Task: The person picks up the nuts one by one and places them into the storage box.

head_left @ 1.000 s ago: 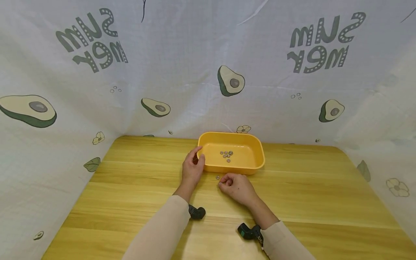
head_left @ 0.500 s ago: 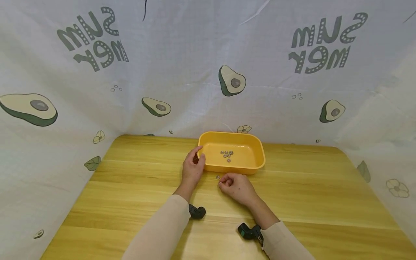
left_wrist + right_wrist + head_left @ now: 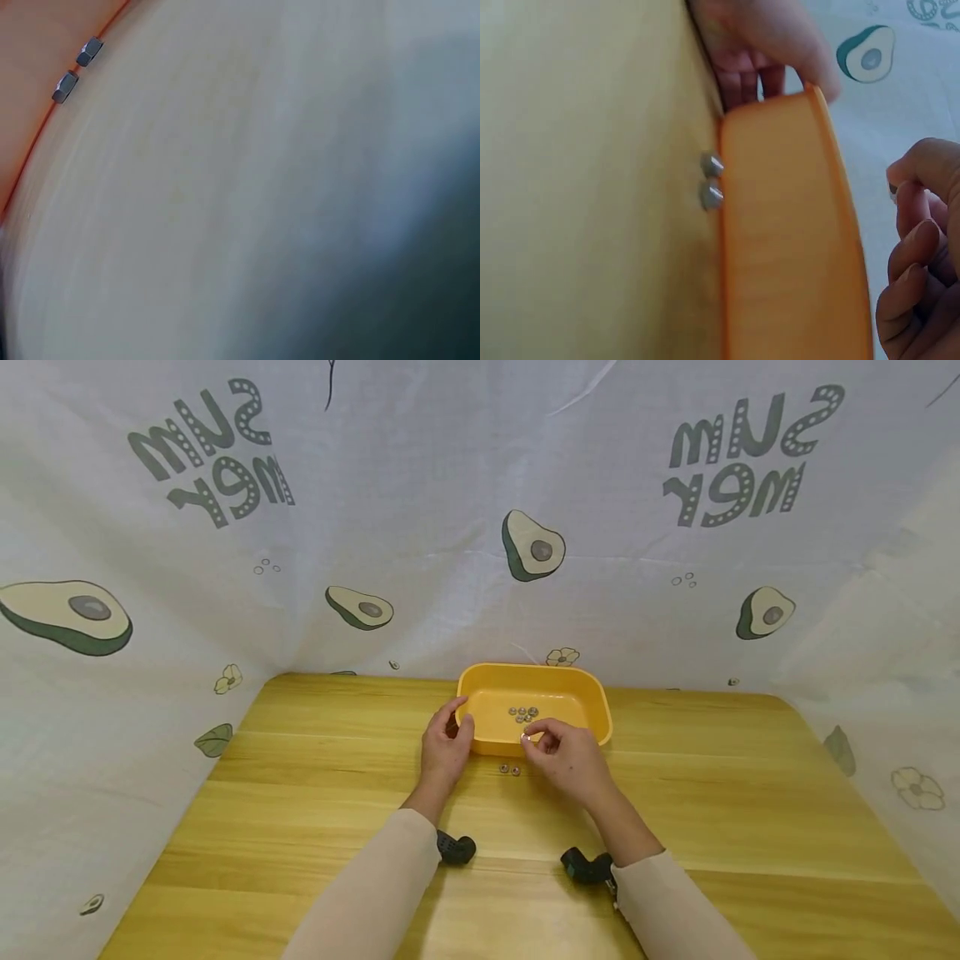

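Note:
My left hand (image 3: 446,747) grips the left end of a yellow plastic bin (image 3: 603,727), thumb at its front left corner. My right hand (image 3: 567,758) is raised over the bin's front rim and pinches a small metal nut (image 3: 892,189) between thumb and forefinger; its other fingers curl inward. Several more nuts (image 3: 522,712) lie in a cluster on the bin floor. On the table, close against the bin's front wall, are two hex nuts, a left nut (image 3: 504,768) and a right nut (image 3: 516,771). The right hand hides part of the bin's front and floor.
The bin stands near the back of a yellow wood-grain table (image 3: 300,777). Behind and beside it hangs a white cloth (image 3: 450,527) printed with avocados. Black camera mounts, a left mount (image 3: 455,850) and a right mount (image 3: 588,867), sit at the wrists.
My right hand has risen from the table before the bin to above its front rim, a nut now showing in its fingertips. A second nut is visible on the table. The left hand stayed put.

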{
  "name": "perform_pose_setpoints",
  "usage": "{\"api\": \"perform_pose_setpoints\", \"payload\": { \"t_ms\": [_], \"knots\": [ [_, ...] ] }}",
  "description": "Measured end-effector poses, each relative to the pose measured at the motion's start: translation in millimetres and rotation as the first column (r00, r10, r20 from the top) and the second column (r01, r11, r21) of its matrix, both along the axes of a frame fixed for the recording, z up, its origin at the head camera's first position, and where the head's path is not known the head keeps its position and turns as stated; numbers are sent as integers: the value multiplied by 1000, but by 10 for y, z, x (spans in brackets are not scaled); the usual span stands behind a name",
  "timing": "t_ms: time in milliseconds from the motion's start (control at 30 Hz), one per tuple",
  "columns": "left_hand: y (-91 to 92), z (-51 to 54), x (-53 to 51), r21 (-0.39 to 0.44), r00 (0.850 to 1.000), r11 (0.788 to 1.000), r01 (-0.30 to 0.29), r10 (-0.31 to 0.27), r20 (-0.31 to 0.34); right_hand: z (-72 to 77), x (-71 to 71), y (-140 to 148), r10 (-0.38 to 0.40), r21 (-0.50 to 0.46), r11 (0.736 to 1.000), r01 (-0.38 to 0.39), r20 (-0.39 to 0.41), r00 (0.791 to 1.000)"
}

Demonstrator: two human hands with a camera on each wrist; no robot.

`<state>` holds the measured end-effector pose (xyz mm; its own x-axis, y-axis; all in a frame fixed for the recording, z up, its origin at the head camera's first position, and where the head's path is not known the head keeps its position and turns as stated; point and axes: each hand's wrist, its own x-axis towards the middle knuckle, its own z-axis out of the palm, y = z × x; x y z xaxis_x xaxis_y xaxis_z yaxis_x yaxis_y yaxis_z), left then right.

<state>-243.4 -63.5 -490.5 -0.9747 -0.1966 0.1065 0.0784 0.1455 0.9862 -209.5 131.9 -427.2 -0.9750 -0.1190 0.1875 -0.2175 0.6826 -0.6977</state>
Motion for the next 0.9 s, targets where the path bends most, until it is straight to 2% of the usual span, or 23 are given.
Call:
{"api": "perform_pose_setpoints", "payload": {
  "t_ms": [100, 233, 367, 467, 600, 900],
  "knots": [
    [-15, 5, -5, 0, 1000, 1000, -4, 4, -5, 91, -177, 21, 28, 43, 999, -28, -2, 1000],
    [-26, 4, -13, -2, 1000, 1000, -7, 7, -4, 140, -455, 19, 79, 87, 993, -85, 75, 994],
    [-21, -7, -19, -11, 1000, 1000, -11, 11, -12, 101, -700, 2, 110, 117, 984, -133, 183, 977],
    [-8, -16, -26, -9, 1000, 1000, -14, 13, -19, 36, -836, -10, 124, 102, 983, -154, 252, 960],
    [8, -22, -41, -2, 1000, 1000, -9, 9, -15, -21, -929, -11, 145, 74, 982, -174, 294, 945],
    [17, -9, -27, -17, 1000, 1000, -22, 22, -4, -76, -973, -22, 164, 18, 984, -179, 322, 932]
  ]
}}
